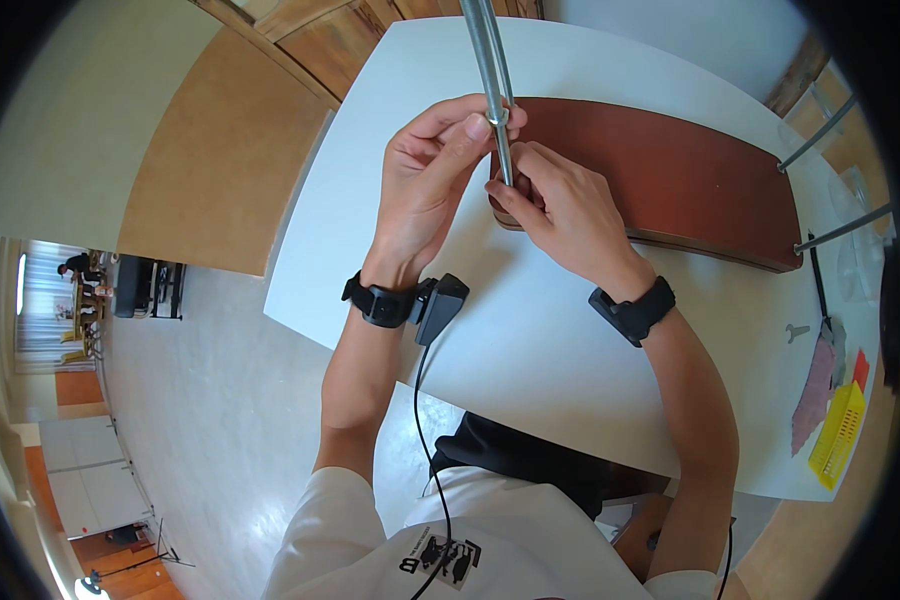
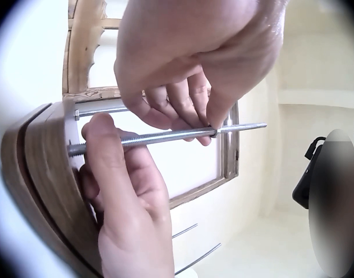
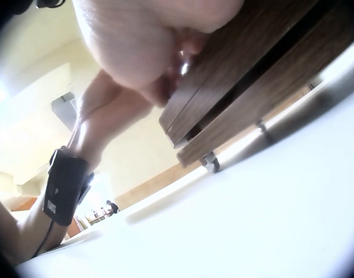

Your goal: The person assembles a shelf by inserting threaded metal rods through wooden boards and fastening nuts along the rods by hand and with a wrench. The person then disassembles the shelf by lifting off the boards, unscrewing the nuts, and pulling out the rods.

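Observation:
A brown wooden board assembly [image 1: 660,185] lies on the white table [image 1: 370,110], its two layers and the gap between them showing in the right wrist view. Upright threaded rods rise from it; the nearer left-end threaded rod [image 2: 165,136] is between both hands. My left hand [image 1: 435,165] pinches a small nut [image 2: 214,132] partway along this rod with thumb and fingertips. Lower down, my right hand [image 1: 575,205] grips the same rod close to the board, thumb on one side and fingers on the other. In the right wrist view, my right hand [image 3: 136,46] hides the rod.
Two more rods [image 1: 845,228] stand at the board's right end. On the table's right side lie a small wrench [image 1: 796,332], a pink cloth [image 1: 815,395], a yellow basket [image 1: 838,437] and clear plastic containers [image 1: 855,250]. A cable [image 1: 419,400] hangs from the left wrist camera.

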Demonstrator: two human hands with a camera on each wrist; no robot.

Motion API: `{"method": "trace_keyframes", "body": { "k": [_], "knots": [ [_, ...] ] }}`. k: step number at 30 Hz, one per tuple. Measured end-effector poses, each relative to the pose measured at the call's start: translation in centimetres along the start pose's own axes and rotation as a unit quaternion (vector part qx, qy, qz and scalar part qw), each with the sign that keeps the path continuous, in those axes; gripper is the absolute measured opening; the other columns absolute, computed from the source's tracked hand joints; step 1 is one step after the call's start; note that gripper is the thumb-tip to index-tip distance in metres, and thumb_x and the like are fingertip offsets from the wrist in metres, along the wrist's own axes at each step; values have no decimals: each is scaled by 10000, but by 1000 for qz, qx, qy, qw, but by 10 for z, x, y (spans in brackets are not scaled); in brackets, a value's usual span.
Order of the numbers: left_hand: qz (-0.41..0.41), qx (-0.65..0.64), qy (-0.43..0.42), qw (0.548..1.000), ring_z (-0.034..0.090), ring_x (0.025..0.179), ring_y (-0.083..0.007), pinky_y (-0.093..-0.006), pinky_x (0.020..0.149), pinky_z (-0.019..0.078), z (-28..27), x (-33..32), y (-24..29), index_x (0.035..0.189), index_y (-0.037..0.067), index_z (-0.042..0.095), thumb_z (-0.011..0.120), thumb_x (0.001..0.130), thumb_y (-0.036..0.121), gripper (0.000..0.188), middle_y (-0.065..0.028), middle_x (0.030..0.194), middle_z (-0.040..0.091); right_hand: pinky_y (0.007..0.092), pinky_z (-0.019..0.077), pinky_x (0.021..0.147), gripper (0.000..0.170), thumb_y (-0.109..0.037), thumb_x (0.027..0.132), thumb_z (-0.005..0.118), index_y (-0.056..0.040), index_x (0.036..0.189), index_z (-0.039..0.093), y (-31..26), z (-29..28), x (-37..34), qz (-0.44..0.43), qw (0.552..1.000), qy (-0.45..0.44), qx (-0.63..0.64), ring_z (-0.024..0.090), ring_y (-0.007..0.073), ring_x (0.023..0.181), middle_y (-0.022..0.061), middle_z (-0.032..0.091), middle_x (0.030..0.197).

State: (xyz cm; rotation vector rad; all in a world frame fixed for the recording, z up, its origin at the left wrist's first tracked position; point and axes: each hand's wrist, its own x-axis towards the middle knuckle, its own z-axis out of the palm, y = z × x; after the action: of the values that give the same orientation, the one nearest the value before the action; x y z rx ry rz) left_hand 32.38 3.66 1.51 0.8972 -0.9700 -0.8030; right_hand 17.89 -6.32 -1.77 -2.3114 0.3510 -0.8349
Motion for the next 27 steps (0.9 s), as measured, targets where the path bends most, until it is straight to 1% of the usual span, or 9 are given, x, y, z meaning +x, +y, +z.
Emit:
{"method": "trace_keyframes", "body": {
  "k": [2,6,9,11,15,17,21,23,27],
  "knots": [
    [7,-3,-14,1000,675,1119,-215,-408,1073,472,-4,2,1,1248,24,682,674,1011,158,272,-117,1154,738,431,490,619,205,-216,957,685,-27,971,606,1,0,-1,-2,1000,3,-1,636,291,698,85,610,792],
    [23,8,-20,1000,664,1102,-203,-408,1068,474,-7,5,-1,1267,22,677,692,998,147,297,-114,1148,734,437,493,630,210,-221,966,674,-26,952,596,2,1,-2,-5,1000,0,1,639,301,724,94,615,801],
    [30,8,-5,1000,651,1066,-188,-396,1040,482,-1,6,-5,1312,7,648,670,1017,191,348,-104,1118,726,441,499,640,206,-218,969,669,-27,957,593,2,1,-1,-21,1000,8,-15,645,304,751,98,622,816],
    [0,-46,-32,998,684,1107,-199,-378,1049,503,2,5,-5,1313,-20,646,629,1043,193,344,-143,1153,749,443,503,646,201,-214,969,669,-27,964,594,2,1,-1,-27,999,10,-26,648,305,764,100,626,826],
    [-10,-33,-64,997,686,1105,-192,-358,1021,516,-3,5,-5,1322,-20,642,596,1063,253,379,-141,1151,749,442,510,649,191,-204,965,674,-31,973,595,2,1,-1,-35,999,6,-31,651,308,776,95,631,840],
    [-5,-16,-40,999,705,1054,-181,-338,962,541,-1,4,-5,1293,-21,660,637,1042,231,356,-136,1125,756,440,512,650,188,-201,964,675,-32,970,595,2,2,-1,-35,999,8,-32,652,308,776,93,632,840],
    [27,31,15,999,689,1012,-173,-373,1007,502,16,0,-1,1230,-15,670,698,1006,211,319,-112,1090,734,450,503,634,203,-210,968,675,-31,937,583,1,4,0,-32,999,15,-28,651,306,773,93,626,829],
    [59,83,79,992,727,998,-198,-380,997,524,24,-1,1,1152,-12,691,737,973,140,240,-129,1076,739,455,499,628,211,-213,969,675,-31,926,579,1,5,0,-29,999,13,-38,650,305,772,93,623,823],
    [107,153,136,973,743,983,-213,-374,958,548,34,-3,-2,1103,-8,691,738,971,127,195,-140,1034,752,460,494,616,216,-212,975,670,-28,913,575,0,6,0,-28,999,19,-35,647,308,751,93,616,812]
  ]
}}
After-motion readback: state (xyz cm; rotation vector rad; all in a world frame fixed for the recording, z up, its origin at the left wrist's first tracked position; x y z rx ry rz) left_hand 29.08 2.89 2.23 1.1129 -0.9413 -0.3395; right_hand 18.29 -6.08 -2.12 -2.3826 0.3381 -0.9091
